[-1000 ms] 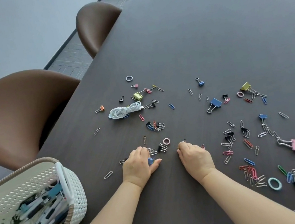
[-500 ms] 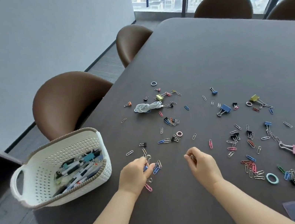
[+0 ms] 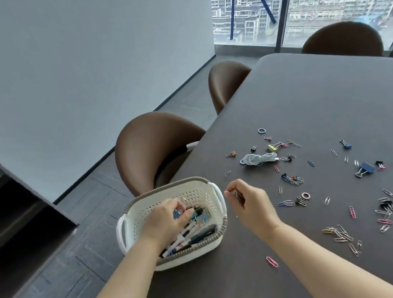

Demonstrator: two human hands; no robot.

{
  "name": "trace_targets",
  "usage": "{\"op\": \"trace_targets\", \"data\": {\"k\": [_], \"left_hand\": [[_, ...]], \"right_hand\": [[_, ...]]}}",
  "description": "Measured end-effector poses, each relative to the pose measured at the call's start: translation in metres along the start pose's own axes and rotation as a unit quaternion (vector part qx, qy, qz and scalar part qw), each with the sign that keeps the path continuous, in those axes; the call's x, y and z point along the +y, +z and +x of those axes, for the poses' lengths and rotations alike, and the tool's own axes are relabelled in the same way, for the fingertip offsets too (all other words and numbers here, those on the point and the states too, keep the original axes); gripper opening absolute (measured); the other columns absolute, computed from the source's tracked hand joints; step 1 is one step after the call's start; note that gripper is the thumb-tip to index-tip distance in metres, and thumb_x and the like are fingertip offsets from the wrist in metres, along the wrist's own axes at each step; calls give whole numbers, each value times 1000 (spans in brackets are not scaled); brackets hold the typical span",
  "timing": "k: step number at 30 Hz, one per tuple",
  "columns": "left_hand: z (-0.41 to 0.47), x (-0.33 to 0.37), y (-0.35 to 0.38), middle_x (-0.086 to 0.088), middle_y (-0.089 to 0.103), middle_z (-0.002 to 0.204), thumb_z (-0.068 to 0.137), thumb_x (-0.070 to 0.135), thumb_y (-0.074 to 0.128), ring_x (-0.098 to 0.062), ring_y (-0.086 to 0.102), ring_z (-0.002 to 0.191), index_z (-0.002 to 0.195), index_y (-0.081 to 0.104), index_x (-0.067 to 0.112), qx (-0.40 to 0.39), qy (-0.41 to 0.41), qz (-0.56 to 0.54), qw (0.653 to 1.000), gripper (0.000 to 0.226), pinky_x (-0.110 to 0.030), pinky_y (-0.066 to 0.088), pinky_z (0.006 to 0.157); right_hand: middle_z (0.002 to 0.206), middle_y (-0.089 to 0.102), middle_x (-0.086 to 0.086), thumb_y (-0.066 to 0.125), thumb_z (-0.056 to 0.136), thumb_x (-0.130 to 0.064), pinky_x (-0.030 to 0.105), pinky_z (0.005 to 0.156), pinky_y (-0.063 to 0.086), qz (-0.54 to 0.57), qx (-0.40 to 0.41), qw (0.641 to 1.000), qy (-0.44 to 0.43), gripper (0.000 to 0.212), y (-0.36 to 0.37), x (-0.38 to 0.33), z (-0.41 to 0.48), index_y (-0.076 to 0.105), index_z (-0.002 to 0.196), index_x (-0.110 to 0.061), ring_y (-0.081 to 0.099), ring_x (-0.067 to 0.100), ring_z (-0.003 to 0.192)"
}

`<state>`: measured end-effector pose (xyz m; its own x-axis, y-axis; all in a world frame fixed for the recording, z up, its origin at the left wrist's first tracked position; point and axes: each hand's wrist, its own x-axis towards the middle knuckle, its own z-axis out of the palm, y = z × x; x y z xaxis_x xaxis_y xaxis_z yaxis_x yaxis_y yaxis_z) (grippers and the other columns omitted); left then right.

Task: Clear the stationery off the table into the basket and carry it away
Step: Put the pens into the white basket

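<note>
A white perforated basket (image 3: 192, 191) with a grey rim sits at the table's left edge and holds several pens and clips. My left hand (image 3: 166, 221) is inside it, fingers pinched on small clips, one of them blue. My right hand (image 3: 249, 201) hovers just right of the basket's handle, closed on a few paper clips. Coloured paper clips and binder clips (image 3: 382, 206) lie scattered over the dark table (image 3: 312, 103) to the right. A coiled white cable (image 3: 257, 159) lies further back.
A brown chair (image 3: 153, 145) stands behind the basket, with a second chair (image 3: 226, 86) beyond it and a third chair (image 3: 341, 41) at the table's far end. A dark shelf unit (image 3: 5, 207) stands at the left. Windows rise at the back.
Both hands lifted off the table with clips and moved left. My left hand went into the basket; my right hand came up beside its handle. The view turned left.
</note>
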<state>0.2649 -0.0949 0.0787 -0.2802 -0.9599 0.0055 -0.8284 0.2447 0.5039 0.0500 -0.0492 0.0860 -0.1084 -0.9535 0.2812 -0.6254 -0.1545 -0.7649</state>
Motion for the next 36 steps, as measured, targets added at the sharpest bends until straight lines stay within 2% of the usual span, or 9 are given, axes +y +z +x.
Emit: {"op": "trace_targets", "data": {"k": [5,9,11,17,21,23,26,30,36], "left_hand": [[2,-42,-15,13,57,117,85,51,54,-8,42,116,104,64,30,-78,75,111,988,29,-36,23,103],[-4,-58,-22,13,62,108,90,35,56,0,51,89,101,68,25,-44,112,94,988,19,-9,34,72],[-7,-64,-26,12,65,98,90,35,55,-2,53,79,98,68,24,-7,116,97,989,19,-8,33,61],[-11,-71,-31,8,65,90,89,30,56,-10,60,79,92,69,20,39,135,87,986,17,-22,45,63],[-11,-60,-28,6,64,88,88,27,58,-11,58,78,91,69,18,56,139,87,985,15,-21,42,61],[-11,-51,-26,5,64,82,83,24,64,-13,60,73,84,70,18,68,138,93,984,9,-24,46,57],[-12,-39,-20,7,63,72,75,18,72,-14,61,63,75,69,18,105,131,97,981,4,-26,48,48],[-11,-10,-5,4,62,74,76,20,63,-15,60,60,77,68,17,122,147,91,977,6,-26,46,45],[-6,69,38,4,59,71,77,27,47,-16,58,62,74,67,17,135,220,70,964,23,-23,48,53]], "right_hand": [[59,43,-17,57,91,-18,15,52,30,9,-13,999,-44,10,47,-32,10,58,84,-11,44,2,52],[66,47,-14,48,94,-24,18,58,33,-16,-26,998,-54,20,70,-44,15,58,84,-10,44,12,66],[76,56,-8,38,95,-34,25,65,38,-78,-72,993,-53,31,81,-45,20,59,86,-12,49,12,73],[109,52,-5,49,88,-42,28,98,32,-205,-167,964,-34,28,89,-34,19,59,107,-24,41,17,108],[127,45,-6,19,80,-60,33,106,19,-245,-191,950,-35,59,76,-36,14,48,120,-28,32,18,122],[135,40,-7,4,73,-62,35,106,17,-256,-194,945,-60,74,68,-35,10,42,127,-27,27,19,127],[135,43,-5,6,79,-51,38,102,24,-255,-166,949,-83,67,56,-28,5,44,127,-23,33,22,127],[99,66,3,31,88,-26,39,75,46,-222,-51,972,-51,35,22,-2,-8,61,103,-16,61,30,90],[99,64,0,37,97,-21,29,64,32,-242,-47,963,109,19,-59,64,-55,53,105,-14,57,27,92]]}}
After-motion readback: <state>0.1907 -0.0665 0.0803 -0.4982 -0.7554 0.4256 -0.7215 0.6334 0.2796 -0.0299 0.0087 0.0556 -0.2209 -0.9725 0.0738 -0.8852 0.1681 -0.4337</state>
